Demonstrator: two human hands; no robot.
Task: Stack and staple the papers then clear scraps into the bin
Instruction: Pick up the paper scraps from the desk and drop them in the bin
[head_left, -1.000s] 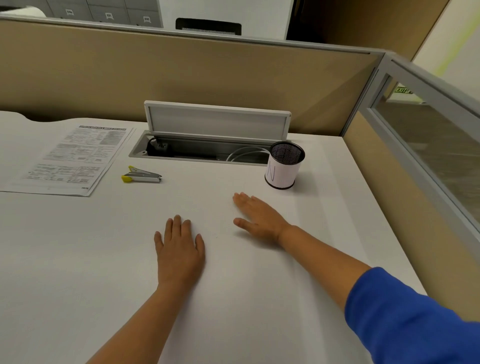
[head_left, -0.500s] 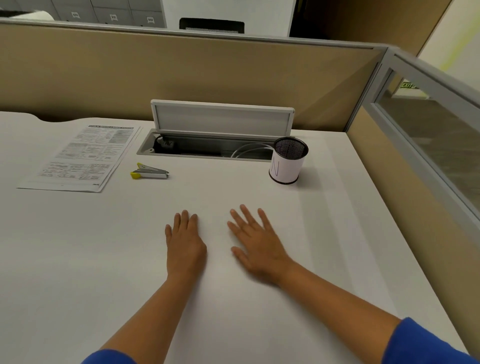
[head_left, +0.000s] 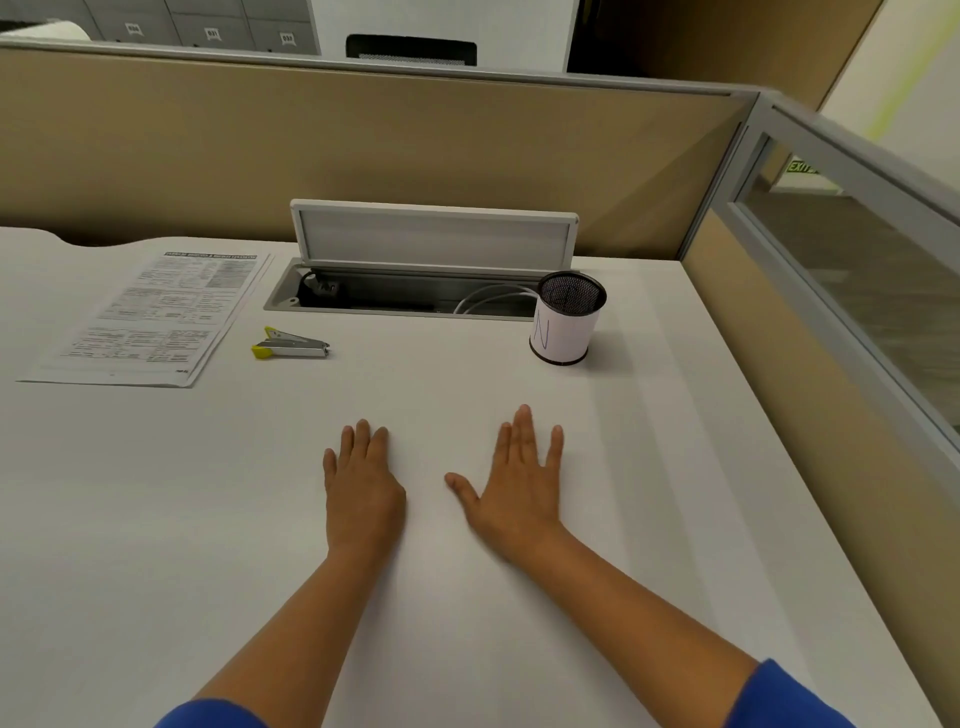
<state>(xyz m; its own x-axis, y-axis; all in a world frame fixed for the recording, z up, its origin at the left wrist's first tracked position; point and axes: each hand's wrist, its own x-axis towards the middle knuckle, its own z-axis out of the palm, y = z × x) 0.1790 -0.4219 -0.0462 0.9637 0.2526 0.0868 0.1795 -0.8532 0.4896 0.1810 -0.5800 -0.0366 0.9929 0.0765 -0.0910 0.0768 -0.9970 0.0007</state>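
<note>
Both hands lie flat on the desk (head_left: 156, 519), palms down and holding nothing: the left hand (head_left: 361, 491) with fingers together, the right hand (head_left: 519, 486) with fingers spread. The papers (head_left: 150, 317) sit in a neat pile at the far left, the stapler (head_left: 291, 345) just right of them, and the mesh bin (head_left: 569, 318) far right; no scraps show, though small ones could escape this view. If stapling remains, square the pile's edges first, then pin it with one palm.
</note>
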